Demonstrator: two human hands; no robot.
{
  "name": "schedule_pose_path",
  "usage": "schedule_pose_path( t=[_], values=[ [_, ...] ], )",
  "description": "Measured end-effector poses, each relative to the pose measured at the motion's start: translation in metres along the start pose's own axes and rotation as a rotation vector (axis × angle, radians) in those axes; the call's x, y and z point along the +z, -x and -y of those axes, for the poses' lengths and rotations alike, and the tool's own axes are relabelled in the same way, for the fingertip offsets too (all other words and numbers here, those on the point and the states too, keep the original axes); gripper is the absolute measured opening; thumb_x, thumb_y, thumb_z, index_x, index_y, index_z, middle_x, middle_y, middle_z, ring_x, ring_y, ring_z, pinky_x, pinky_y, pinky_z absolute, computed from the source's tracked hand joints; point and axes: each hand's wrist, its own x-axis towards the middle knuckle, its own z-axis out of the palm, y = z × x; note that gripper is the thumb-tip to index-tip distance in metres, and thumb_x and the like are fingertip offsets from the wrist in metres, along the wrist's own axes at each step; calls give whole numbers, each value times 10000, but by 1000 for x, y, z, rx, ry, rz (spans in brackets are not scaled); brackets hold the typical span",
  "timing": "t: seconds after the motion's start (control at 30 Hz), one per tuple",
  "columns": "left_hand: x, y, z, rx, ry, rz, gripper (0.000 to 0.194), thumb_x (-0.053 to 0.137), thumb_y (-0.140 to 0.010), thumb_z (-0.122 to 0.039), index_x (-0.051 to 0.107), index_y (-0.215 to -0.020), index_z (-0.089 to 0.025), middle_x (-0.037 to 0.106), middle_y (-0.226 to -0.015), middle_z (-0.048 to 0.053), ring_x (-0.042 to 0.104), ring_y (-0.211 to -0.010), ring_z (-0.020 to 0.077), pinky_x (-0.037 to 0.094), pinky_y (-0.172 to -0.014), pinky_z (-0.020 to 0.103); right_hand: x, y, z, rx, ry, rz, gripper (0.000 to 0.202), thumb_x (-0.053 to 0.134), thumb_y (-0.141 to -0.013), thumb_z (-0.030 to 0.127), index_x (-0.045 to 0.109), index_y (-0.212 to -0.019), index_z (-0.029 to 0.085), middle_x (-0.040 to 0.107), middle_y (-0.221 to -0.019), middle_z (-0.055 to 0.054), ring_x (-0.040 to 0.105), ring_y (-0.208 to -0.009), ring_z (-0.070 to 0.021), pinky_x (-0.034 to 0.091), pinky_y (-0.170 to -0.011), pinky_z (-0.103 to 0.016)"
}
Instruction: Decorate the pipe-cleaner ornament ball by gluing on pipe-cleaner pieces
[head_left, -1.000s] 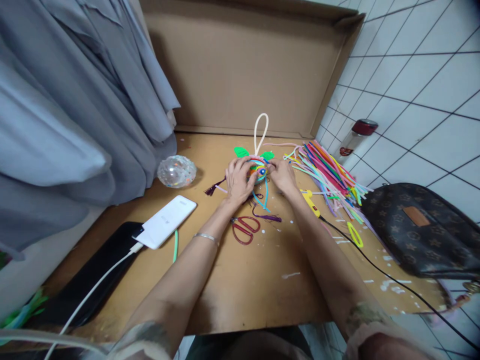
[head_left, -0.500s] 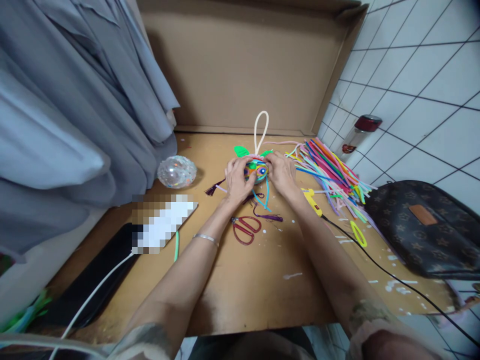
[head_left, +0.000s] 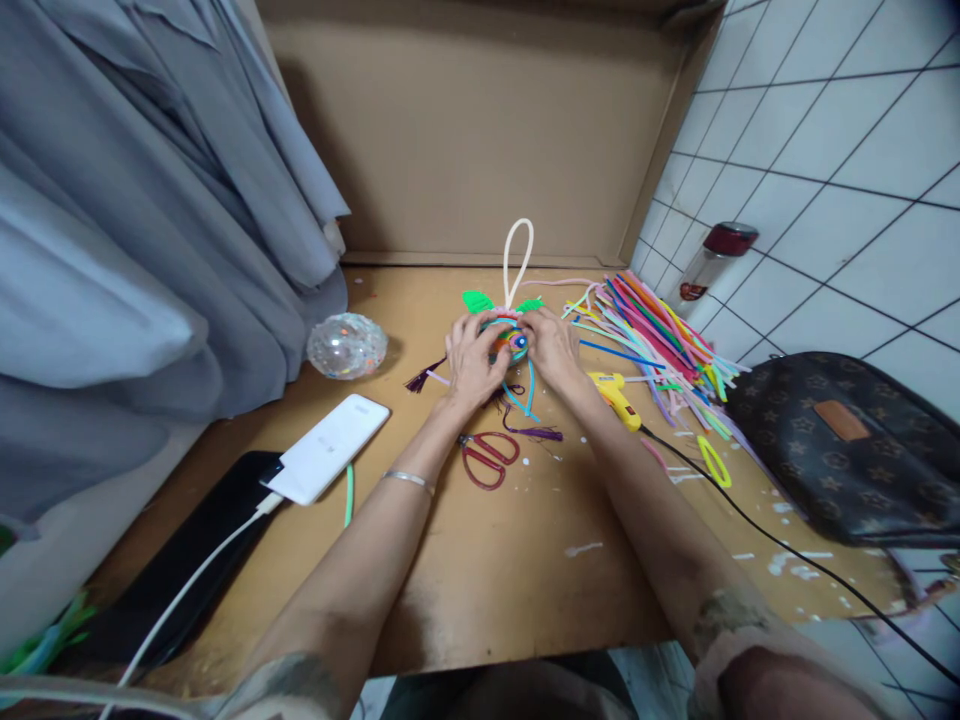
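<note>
A colourful pipe-cleaner ornament point(head_left: 519, 343) lies on the wooden table point(head_left: 480, 570), with green leaves point(head_left: 478, 302) and a cream loop point(head_left: 507, 262) at its top. My left hand point(head_left: 474, 360) grips its left side, fingers curled over it. From the right, my right hand point(head_left: 553, 347) holds the opposite edge with bent fingers. Both hands cover much of the ornament. Blue strands point(head_left: 531, 392) hang from below it. Purple tassels point(head_left: 536, 433) lie close by, and red-handled scissors point(head_left: 489, 460) rest nearer to me.
Right of my hands are a yellow glue gun point(head_left: 619, 402) with a black cord, many coloured pipe cleaners point(head_left: 652, 330) and a brown bag point(head_left: 855, 450). On the left are a clear ball point(head_left: 347, 346), a white power bank point(head_left: 330, 448) with a cable, and a grey curtain point(head_left: 172, 200). Cardboard point(head_left: 465, 130) stands behind.
The view has shifted slightly. Both hands stay on the ornament; the fingers have moved a little, and a blue strip that stretched beside my right hand looks shorter.
</note>
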Motion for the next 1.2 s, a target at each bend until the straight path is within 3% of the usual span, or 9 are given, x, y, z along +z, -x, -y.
schedule_pose_path(
  t=[0.33,0.8,1.03,1.2],
  values=[
    [-2,-1,-3,36,-74,30,313,596,-873,-326,714,-1161,-288,614,-1412,84,470,-1314,350,375,-1097,535,3,-4,-10,7,-100,-47,295,478,-905,143,737,-1041,185,729,-1091,-107,643,-1057,-260,450,-920,-339],
    [-4,0,-10,56,-220,57,329,551,-921,-349,689,-1208,-269,608,-1434,90,494,-1305,317,398,-1072,477,7,-1,-12,-32,-38,-43,292,457,-937,139,732,-1028,179,729,-1061,-105,620,-1012,-246,368,-841,-317],
    [-4,-1,-9,59,-184,50,540,533,-910,-377,547,-1424,-214,611,-1432,134,506,-1310,329,400,-1071,470,1,0,-8,5,32,-56,303,450,-950,145,740,-1031,183,734,-1077,-105,613,-1000,-246,344,-815,-323],
    [-3,-1,-7,82,-169,41,534,540,-901,-361,546,-1412,-205,606,-1441,137,503,-1330,326,391,-1097,470,-8,5,-1,62,110,-101,306,450,-949,140,746,-1010,184,735,-1051,-110,603,-974,-249,331,-823,-336]
  ],
)
